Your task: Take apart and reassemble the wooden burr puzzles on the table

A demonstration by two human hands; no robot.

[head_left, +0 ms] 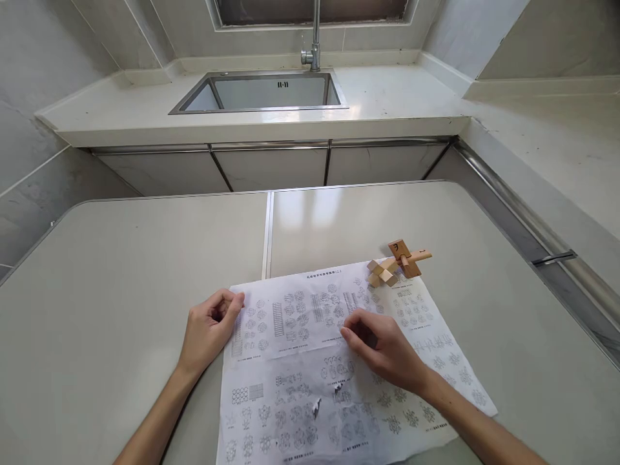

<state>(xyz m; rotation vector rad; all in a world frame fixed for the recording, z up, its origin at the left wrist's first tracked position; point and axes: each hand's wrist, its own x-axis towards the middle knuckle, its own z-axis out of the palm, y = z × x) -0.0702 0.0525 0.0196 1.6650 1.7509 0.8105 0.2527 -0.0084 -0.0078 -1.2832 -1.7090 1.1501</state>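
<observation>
A large white instruction sheet [310,336] printed with many small puzzle diagrams lies on a pale table [121,278]. My left hand [210,329] rests at the sheet's left edge with its fingers curled loosely, nothing seen in them. My right hand [382,349] rests on the middle of the sheet, fingers curled under in a loose fist. Two small wooden interlocking puzzles sit at the sheet's far right corner: a light knot-shaped one [381,272] and a darker cross-shaped one [408,256] touching it. Both hands are well short of the puzzles.
Beyond the table runs a white counter [387,97] with a steel sink [261,93] and a tap [314,39]. Grey cabinet doors [271,168] stand below it. A counter with a metal rail [533,226] runs along the right.
</observation>
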